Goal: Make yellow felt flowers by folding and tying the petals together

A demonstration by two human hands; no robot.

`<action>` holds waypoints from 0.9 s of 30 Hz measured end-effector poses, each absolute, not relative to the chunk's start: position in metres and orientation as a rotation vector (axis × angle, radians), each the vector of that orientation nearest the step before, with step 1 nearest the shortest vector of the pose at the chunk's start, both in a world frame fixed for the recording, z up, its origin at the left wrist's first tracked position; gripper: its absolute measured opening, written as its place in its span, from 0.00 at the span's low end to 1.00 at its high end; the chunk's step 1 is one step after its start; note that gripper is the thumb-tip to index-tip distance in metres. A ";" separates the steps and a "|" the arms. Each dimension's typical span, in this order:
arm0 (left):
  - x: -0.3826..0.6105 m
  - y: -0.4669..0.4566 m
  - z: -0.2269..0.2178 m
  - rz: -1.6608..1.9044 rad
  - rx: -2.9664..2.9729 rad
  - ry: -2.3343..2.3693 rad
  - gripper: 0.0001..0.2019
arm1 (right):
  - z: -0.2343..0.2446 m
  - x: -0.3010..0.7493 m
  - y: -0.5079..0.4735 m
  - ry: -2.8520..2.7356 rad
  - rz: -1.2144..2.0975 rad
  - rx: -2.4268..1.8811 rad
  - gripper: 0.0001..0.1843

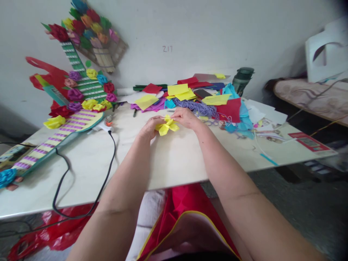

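Note:
A yellow paper flower point(166, 127) with spread petals is held just above the middle of the white table point(179, 159). My left hand point(152, 126) grips it from the left side, fingers closed on a petal. From the upper right, my right hand point(185, 116) pinches the flower's top near its centre. Both sets of fingertips partly cover the flower. Just behind my hands lie yellow paper sheets point(146, 102) and a tangle of purple yarn point(199, 107).
Left stand striped panels point(85, 121) with paper roses. A glue gun point(104, 125) trails a black cord point(112, 156) toward the front edge. At the back right are a dark green bottle point(243, 80), red paper point(230, 110) and blue crepe paper point(246, 116).

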State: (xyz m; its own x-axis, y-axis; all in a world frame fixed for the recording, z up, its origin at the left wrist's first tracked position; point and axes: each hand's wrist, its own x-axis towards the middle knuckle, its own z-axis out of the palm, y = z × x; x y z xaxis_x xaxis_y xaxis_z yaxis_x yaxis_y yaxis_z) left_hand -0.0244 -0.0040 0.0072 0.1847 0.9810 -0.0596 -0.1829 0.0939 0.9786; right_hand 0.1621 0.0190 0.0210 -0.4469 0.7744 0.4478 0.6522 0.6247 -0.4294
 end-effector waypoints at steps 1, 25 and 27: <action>-0.024 -0.005 0.008 1.104 1.074 0.965 0.14 | 0.020 0.161 0.019 -2.217 0.250 -1.105 0.12; -0.028 -0.008 0.010 1.147 0.881 0.872 0.11 | 0.016 0.154 0.023 -2.044 0.366 -0.967 0.12; -0.028 -0.009 0.010 1.120 0.830 0.865 0.12 | 0.017 0.154 0.022 -2.050 0.377 -0.951 0.12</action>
